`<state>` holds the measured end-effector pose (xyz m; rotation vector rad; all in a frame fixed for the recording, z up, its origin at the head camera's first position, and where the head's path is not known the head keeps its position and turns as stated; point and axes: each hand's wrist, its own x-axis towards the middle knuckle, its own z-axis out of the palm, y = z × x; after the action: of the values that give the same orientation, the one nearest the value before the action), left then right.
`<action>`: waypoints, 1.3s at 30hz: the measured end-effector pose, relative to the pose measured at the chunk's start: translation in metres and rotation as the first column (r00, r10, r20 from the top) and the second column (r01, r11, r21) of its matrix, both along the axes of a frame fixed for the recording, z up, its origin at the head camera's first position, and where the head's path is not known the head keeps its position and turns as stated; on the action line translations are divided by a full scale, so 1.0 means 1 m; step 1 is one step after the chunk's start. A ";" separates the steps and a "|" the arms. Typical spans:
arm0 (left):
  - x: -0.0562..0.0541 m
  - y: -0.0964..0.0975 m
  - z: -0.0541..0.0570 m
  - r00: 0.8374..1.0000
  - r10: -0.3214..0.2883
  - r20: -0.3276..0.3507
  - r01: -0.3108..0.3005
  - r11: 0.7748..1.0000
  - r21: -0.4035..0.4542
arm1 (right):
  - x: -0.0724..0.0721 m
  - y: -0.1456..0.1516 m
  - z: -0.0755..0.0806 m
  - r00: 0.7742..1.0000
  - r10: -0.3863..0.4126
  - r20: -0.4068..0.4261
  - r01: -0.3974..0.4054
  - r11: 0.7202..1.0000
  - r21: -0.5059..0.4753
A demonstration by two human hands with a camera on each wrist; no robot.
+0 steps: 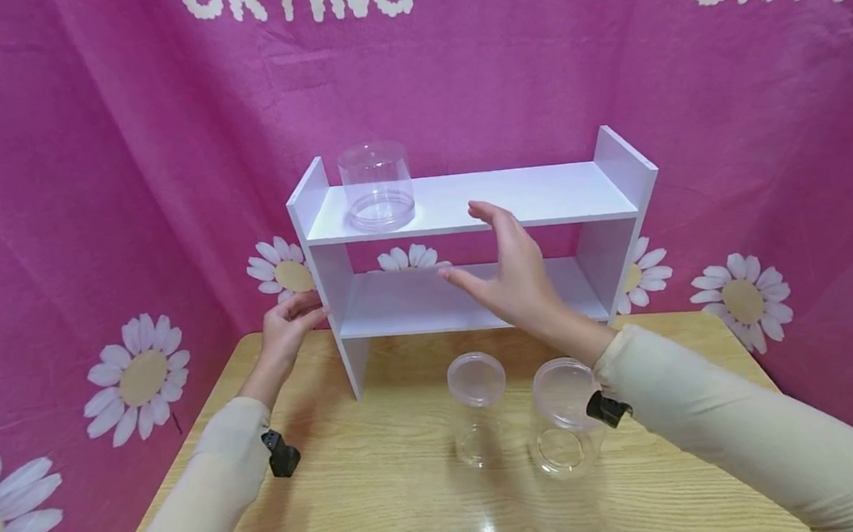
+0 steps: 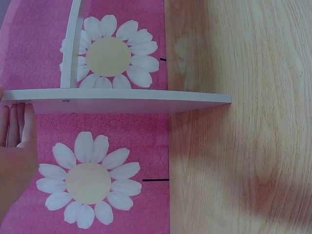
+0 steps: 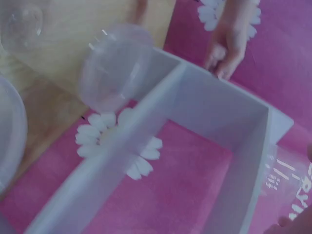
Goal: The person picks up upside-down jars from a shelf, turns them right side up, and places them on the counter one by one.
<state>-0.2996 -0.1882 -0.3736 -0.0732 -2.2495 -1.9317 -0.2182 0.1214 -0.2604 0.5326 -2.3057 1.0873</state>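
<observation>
My left hand (image 1: 289,331) is at the left side panel (image 2: 122,100) of a white two-tier shelf (image 1: 474,296). Its fingertips touch the panel's outer face, near the front edge. My right hand (image 1: 521,275) hovers before the shelf, thumb and fingers spread apart, holding nothing; only parts of it (image 3: 292,222) show at the right wrist view's lower right. A clear round jar (image 1: 378,186) stands at the left end of the top board. On the table below are two more clear lidded containers, a smaller jar (image 1: 477,387) and a larger jar (image 1: 561,406), the latter partly behind my right forearm.
The shelf stands toward the back of a wooden table (image 1: 384,495). A pink curtain (image 1: 517,83) with white daisies and lettering hangs behind and on both sides. The shelf's right panel (image 1: 625,171) rises above its top board. Black wrist cameras (image 1: 282,454) sit on both sleeves.
</observation>
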 end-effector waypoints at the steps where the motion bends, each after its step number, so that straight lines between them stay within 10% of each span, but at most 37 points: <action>1: -0.001 0.000 0.000 1.000 -0.001 -0.001 0.001 1.000 -0.002 | -0.003 0.000 0.005 1.000 -0.002 0.004 0.002 1.000 0.001; 23: 0.001 0.000 0.003 0.999 0.001 0.044 -0.001 1.000 -0.004 | -0.056 -0.020 0.071 0.955 0.056 0.291 -0.114 0.976 0.187; 39: 0.000 -0.001 0.001 0.998 0.006 0.063 -0.007 1.000 0.020 | -0.091 -0.052 0.101 0.889 -0.010 0.458 -0.044 0.993 0.106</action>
<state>-0.2997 -0.1895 -0.3725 -0.0025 -2.2654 -1.9797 -0.3088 0.0694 -0.1595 0.3644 -2.7907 1.1966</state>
